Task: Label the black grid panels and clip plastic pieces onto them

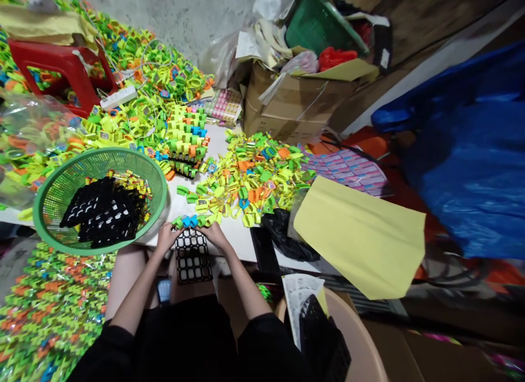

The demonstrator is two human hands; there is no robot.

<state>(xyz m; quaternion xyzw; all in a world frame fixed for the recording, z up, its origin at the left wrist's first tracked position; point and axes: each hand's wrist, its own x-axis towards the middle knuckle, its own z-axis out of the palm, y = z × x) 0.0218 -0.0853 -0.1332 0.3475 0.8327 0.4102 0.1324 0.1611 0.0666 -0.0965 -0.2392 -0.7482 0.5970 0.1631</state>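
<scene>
A black grid tray [193, 264] hangs over the table's front edge above my lap, with a row of green and blue plastic pieces [191, 221] along its far end. My left hand [167, 237] is closed on the tray's far left corner, by the green piece there. At the far right corner, my right hand [214, 234] is closed on the tray beside the row's other end. Just beyond lies a loose heap of small green, yellow and orange pieces [254, 179]. Stacked trays filled with similar pieces [187, 131] stand behind, to the left.
A green basket [41, 207] with black trays stands left. Yellow paper [361, 234] and a black bag [287, 237] lie right of the white table [229, 248]. Behind are a cardboard box [287, 105] and a red stool [53, 59]. A round tub [361, 338] stands lower right.
</scene>
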